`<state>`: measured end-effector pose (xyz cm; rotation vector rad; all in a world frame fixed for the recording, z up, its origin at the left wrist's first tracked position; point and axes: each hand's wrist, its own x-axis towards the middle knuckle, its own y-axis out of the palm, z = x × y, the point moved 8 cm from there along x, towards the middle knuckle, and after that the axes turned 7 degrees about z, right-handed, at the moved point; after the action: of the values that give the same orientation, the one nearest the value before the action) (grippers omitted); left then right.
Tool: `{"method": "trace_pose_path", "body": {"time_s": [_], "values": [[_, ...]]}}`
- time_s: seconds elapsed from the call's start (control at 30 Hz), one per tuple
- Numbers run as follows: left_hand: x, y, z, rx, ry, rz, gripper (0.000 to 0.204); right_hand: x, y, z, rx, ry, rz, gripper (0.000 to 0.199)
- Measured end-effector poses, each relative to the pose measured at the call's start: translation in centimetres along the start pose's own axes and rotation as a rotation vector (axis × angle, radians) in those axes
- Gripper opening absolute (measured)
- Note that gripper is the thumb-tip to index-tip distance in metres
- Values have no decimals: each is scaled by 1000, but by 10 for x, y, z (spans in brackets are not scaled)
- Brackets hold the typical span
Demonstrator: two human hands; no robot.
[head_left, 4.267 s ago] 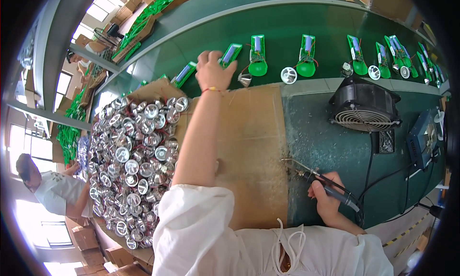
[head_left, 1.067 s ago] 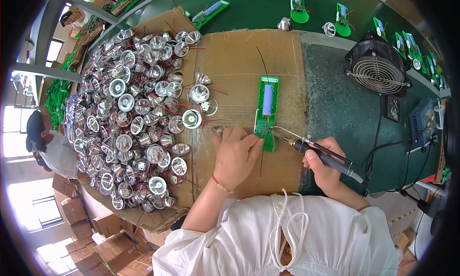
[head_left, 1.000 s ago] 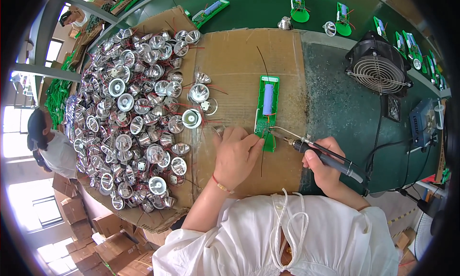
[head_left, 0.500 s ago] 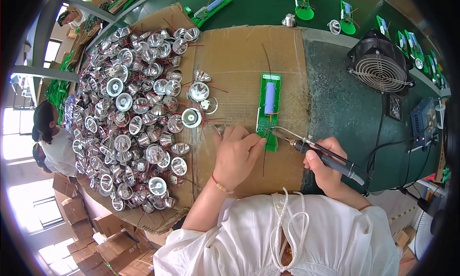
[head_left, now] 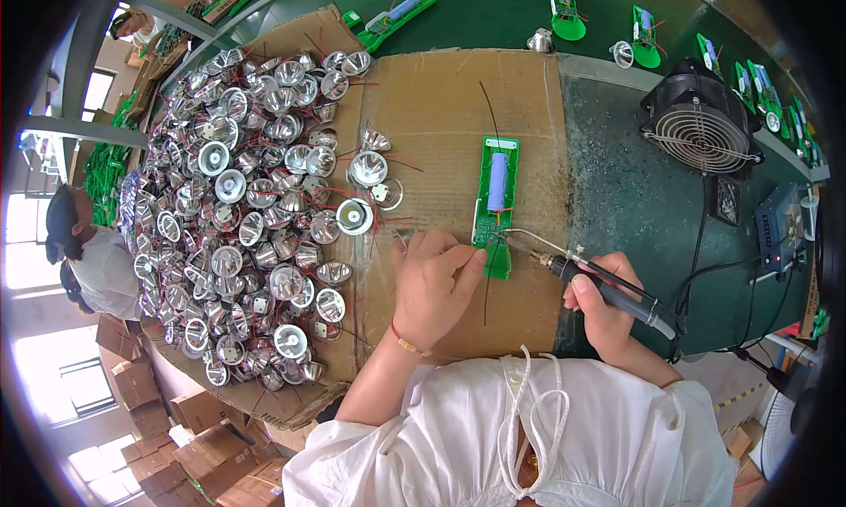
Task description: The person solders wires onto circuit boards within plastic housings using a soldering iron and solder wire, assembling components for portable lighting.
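Note:
A green plastic housing [head_left: 499, 143] lies lengthwise on the cardboard, holding a blue cylindrical battery [head_left: 498, 183] and, below it, a small green circuit board [head_left: 487, 231]. Beside the board's lower end, my left hand [head_left: 434, 278] has thumb and forefinger pinched together; what they grip is too small to make out. My right hand [head_left: 604, 300] grips a black soldering iron [head_left: 608, 291] from the right. A thin bent metal feed tube [head_left: 539, 239] runs along the iron, its end at the board. Dark wires stick out above and below the housing.
A heap of shiny reflector cups [head_left: 256, 194] with red wires covers the left of the cardboard [head_left: 432, 111]. On the right stand a black fan [head_left: 701, 124] and a blue soldering station [head_left: 778, 229] with cables. More green housings [head_left: 564, 14] line the far edge. People are at left.
The soldering iron and my right hand have shifted slightly right. My left hand keeps its pinch beside the board. At far left, a person's head has moved a little.

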<state>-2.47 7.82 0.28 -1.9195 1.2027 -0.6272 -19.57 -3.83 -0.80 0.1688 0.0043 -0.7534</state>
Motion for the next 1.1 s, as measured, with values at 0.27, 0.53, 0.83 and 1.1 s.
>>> {"method": "trace_pose_path", "body": {"time_s": [0.27,0.53,0.83,1.1], "values": [[10,-8,-4,-38,-54,-108,13,8,7,-3,-23,4,25,16],[13,-8,-9,97,-25,-115,13,11,12,-5,-99,-18,70,15],[13,-11,-12,96,-32,-151,14,7,4,2,-14,-47,4,18],[12,-9,-8,126,-44,-139,16,2,-3,0,7,-37,-12,17]]}}
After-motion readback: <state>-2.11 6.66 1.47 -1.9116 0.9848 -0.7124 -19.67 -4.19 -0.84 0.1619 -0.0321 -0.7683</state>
